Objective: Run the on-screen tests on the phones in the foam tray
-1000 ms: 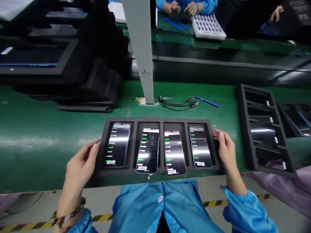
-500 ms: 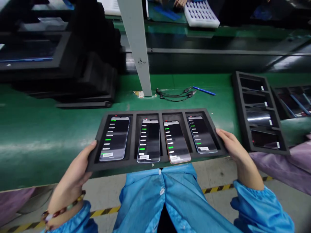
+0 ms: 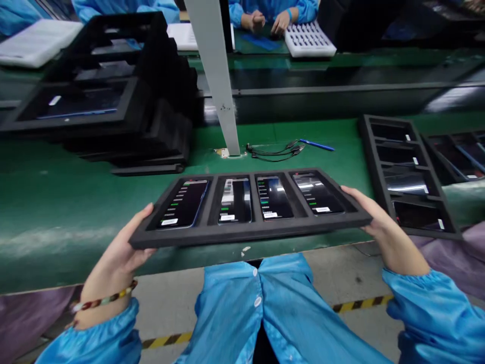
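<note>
A black foam tray (image 3: 242, 235) is held in front of me, its near side wall facing me. Several smartphones lie in its separate compartments, among them a left one (image 3: 184, 205) and a right one (image 3: 316, 194). Their dark screens are lit with white and green text lines, and each carries a small white label. My left hand (image 3: 123, 247) grips the tray's left end, thumb on the rim and fingers underneath. At the right end my right hand (image 3: 379, 222) holds it likewise, its fingers partly hidden below the tray.
A tall stack of black trays (image 3: 151, 116) stands on the left of the green bench (image 3: 76, 217). Behind my tray are a grey post (image 3: 217, 76), black cables (image 3: 276, 151) and a blue pen (image 3: 317, 145). Another phone tray (image 3: 407, 177) lies right. Across sits a co-worker (image 3: 273, 15).
The tray has tilted, so its near wall now shows and the phones appear more foreshortened. Both hands stay on its ends. The view has shifted, showing more of the left stack and the co-worker.
</note>
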`<state>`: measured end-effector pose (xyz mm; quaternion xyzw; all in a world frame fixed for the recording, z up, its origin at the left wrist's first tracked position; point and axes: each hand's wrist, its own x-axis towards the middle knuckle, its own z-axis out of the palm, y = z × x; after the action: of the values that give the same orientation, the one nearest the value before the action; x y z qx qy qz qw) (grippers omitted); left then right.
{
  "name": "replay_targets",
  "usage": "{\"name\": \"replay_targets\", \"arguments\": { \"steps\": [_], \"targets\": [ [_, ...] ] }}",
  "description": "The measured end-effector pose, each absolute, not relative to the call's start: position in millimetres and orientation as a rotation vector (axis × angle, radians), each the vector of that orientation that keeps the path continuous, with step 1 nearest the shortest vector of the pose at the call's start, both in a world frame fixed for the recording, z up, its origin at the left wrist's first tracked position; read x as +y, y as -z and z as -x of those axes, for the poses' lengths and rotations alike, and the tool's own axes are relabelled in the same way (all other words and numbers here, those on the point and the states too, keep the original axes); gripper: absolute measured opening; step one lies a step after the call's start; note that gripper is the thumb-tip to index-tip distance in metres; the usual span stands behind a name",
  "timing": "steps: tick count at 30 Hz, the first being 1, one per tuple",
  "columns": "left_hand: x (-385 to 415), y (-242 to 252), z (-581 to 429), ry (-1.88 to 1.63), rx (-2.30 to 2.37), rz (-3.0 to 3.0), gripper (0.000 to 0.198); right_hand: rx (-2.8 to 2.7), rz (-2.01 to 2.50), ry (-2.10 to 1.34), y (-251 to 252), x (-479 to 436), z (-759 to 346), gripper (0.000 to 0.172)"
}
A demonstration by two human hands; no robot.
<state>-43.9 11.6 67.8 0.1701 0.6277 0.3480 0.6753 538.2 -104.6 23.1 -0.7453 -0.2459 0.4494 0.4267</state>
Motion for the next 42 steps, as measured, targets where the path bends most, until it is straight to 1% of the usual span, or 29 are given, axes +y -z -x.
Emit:
{"name": "replay_targets", "arguments": {
  "steps": [1,2,4,5,6,8,10,12,13,17,19,21,23,26,27,29,32,37,39,42],
  "targets": [
    [7,-59,47,-0.792,1.451,-0.430,0.025,-0.617,1.877,-1.123,-18,-108,-533,0.040],
    [2,-48,50,-0.801,1.488,-0.488,0.031,-0.645,1.894,-1.102,-12,-112,-528,0.044],
    [-9,-25,58,-0.793,1.574,-0.652,0.054,-0.768,1.912,-1.010,2,-122,-517,0.051],
    [-16,-15,62,-0.776,1.632,-0.761,0.062,-0.842,1.918,-0.950,9,-127,-512,0.053],
    [-22,-7,66,-0.760,1.702,-0.882,0.064,-0.911,1.931,-0.880,14,-133,-506,0.055],
    [-32,4,68,-0.782,1.867,-1.148,0.057,-1.045,1.992,-0.674,22,-142,-493,0.057],
    [-38,6,64,-0.887,2.002,-1.495,0.044,-1.167,2.043,-0.357,23,-147,-479,0.056],
    [-38,3,54,-0.975,1.970,-1.882,0.037,-1.310,2.006,-0.109,19,-147,-468,0.051],
    [-36,1,48,-0.963,1.897,-2.056,0.036,-1.390,1.966,-0.070,16,-147,-464,0.047],
    [-25,0,36,-0.713,1.611,-2.447,0.042,-1.692,1.862,-0.211,9,-146,-460,0.040],
    [-23,1,34,-0.700,1.555,-2.538,0.033,-1.732,1.843,-0.196,7,-147,-459,0.033],
    [-22,0,27,-0.771,1.500,-2.583,0.024,-1.727,1.797,-0.148,5,-145,-450,0.028],
    [-22,-4,12,-0.803,1.401,-2.615,0.025,-1.773,1.733,-0.184,0,-139,-432,0.030],
    [-20,-10,-21,-0.679,1.159,-2.673,0.042,-1.952,1.622,-0.341,-5,-126,-399,0.040],
    [-20,-12,-30,-0.639,1.088,-2.688,0.043,-1.998,1.594,-0.373,-6,-123,-391,0.040],
    [-20,-13,-41,-0.636,0.999,-2.706,0.038,-2.032,1.543,-0.400,-7,-121,-385,0.038],
    [-21,-12,-42,-0.706,0.945,-2.726,0.030,-1.959,1.521,-0.396,-5,-129,-395,0.033],
    [-20,-11,-39,-0.675,0.959,-2.770,0.043,-1.606,1.809,-0.258,-2,-142,-428,0.039],
    [-20,-12,-40,-0.677,0.932,-2.774,0.040,-1.586,1.876,-0.250,0,-144,-436,0.039],
    [-20,-13,-39,-0.715,0.876,-2.751,0.029,-1.625,1.864,-0.242,2,-147,-441,0.035]
  ]
}}
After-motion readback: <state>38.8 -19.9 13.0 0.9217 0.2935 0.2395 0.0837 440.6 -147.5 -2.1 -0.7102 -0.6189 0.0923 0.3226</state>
